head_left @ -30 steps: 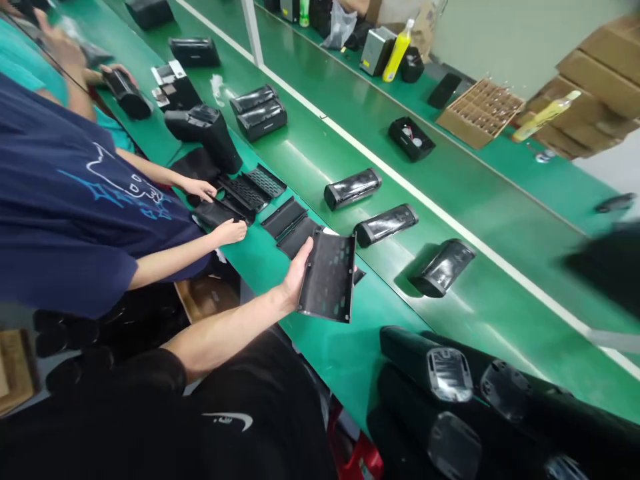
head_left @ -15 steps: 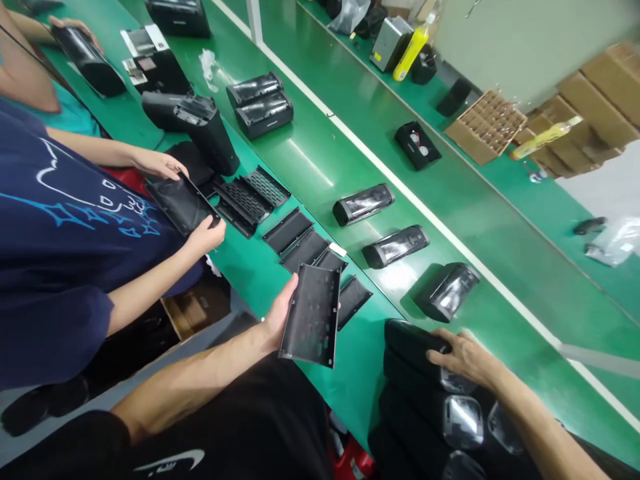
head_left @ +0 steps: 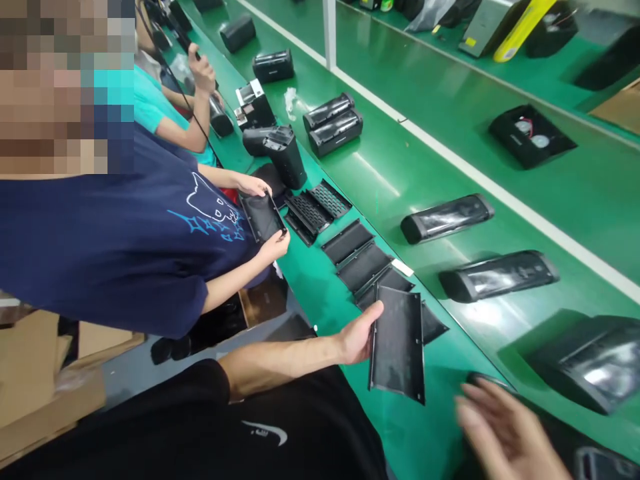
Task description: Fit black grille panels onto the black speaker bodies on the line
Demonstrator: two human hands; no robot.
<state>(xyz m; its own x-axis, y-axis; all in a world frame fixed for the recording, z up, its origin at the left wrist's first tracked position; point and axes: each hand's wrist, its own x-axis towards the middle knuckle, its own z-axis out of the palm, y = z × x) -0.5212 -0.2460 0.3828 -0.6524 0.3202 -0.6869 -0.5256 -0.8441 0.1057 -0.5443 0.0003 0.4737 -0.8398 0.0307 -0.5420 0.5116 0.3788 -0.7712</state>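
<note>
Two hands of the wearer show in the head view. Left hand: closed on the near long edge of a black perforated panel, thumb over the top corner, panel held tilted just above the near edge of the green conveyor belt. Right hand: blurred, fingers spread and open, holding nothing, low at the bottom right beside a black speaker housing (only partly in view).

Loose flat black panels: several, lying in a row on the belt just beyond the held panel, one partly hidden under it. Grille panels: two, slotted, farther along the same row.

Film-wrapped black speaker bodies: one lying lengthwise mid-belt, a second near it toward the right, a third and larger one at the right edge. Stacked pair of speaker bodies farther up the belt, beside an upright black housing.

Co-worker in a navy T-shirt: stands to the left, both hands on a dark flat panel held at the belt's near edge. Another person in a teal shirt stands beyond (hand raised, holding a dark object too small to name).

White dividing line: runs along the belt. Open black unit with round parts inside: on the far lane. Cardboard boxes: on the floor at lower left.
</note>
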